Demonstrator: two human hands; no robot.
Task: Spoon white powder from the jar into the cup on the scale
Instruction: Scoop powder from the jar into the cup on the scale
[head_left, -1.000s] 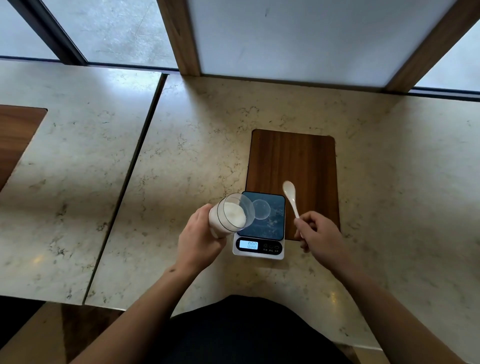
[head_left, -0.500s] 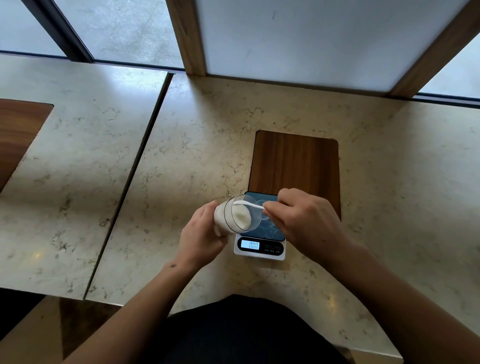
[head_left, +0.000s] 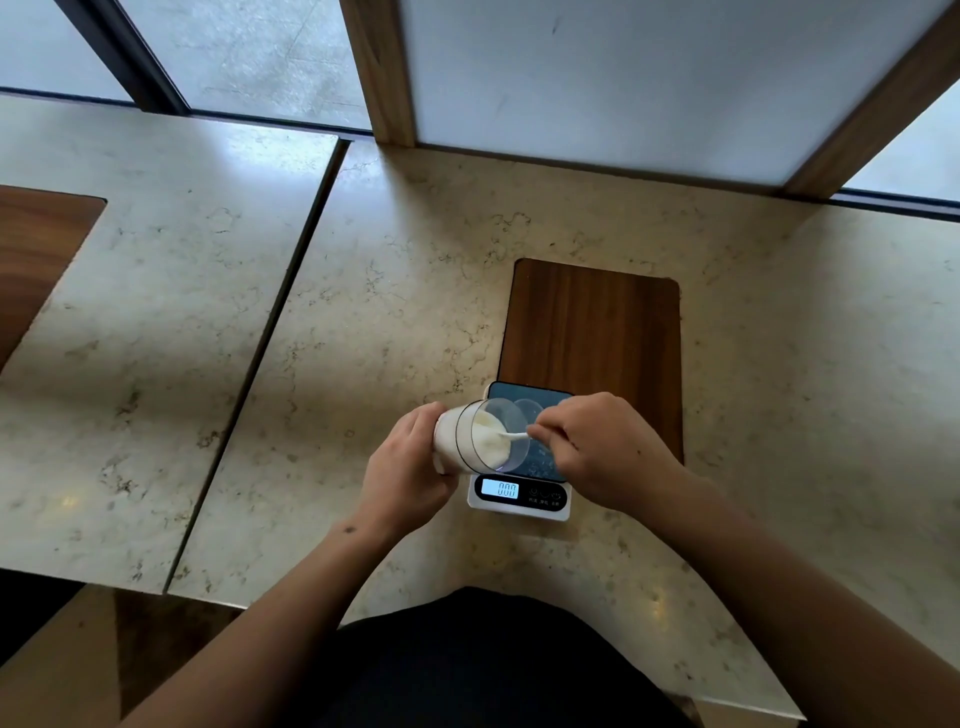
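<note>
- Powder (head_left: 488, 439): white, banked against the low side of the tipped jar, now with the spoon bowl dug into it; a second ago untouched, spoon held up and away to the right.
- Spoon (head_left: 511, 435): white, handle running from the right hand's fingertips leftward through the jar mouth, bowl buried in the powder; half a second ago only at the rim, now deeper inside.
- Jar (head_left: 480, 438): clear, tilted on its side with its mouth toward the right hand, held above the left edge of the scale, not resting on it.
- Left hand (head_left: 408, 467): curled around the closed end of the jar, fingers wrapped tight, keeping the same tilt as before.
- Right hand (head_left: 602, 449): pinching the spoon handle between thumb and forefinger, other fingers folded under; come across from the right side to the jar mouth.
- Cup (head_left: 535, 415): clear, hard to make out, just behind the right hand's fingertips on the scale platform; looks empty, no powder visible.
- Scale (head_left: 519, 491): below and between both hands, display reading zero, so nothing delivered yet.
- Meaning for the task: scoop under way, probably the first; next likely a level lift out of the jar and a short carry to the cup.
- Risk: spilling over the jar's low rim onto the platform.
</note>
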